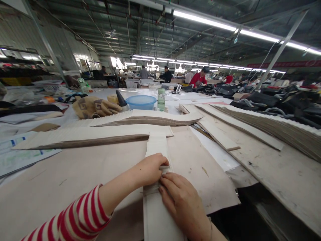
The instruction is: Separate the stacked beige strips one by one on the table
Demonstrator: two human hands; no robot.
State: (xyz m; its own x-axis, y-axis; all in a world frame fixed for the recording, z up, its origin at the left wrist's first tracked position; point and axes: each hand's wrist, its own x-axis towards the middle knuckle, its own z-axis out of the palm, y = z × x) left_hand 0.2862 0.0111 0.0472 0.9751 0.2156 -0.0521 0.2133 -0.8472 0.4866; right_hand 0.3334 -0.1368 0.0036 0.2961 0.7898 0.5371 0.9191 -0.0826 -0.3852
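A long white strip [160,221] of stiff, card-like material lies lengthwise in front of me, with layered strips [156,144] fanned out beyond it. My left hand [151,169] is closed, its curled fingers pinching at the strips near the middle. Right beside it, my right hand [182,201] presses its fingers together over the strips' right edge. The fingertips of both hands nearly meet, and what lies beneath them is partly hidden. Across the far end sits a fanned stack of similar white strips [100,134], with another stack [150,117] behind it.
A pale board [112,164] covers the table under the strips. Farther back are a blue basin [140,102], a green-tinted bottle [161,99] and patterned gloves [95,107]. More strips [271,124] lie on a board at the right, near dark bundles [263,103]. People work in the background.
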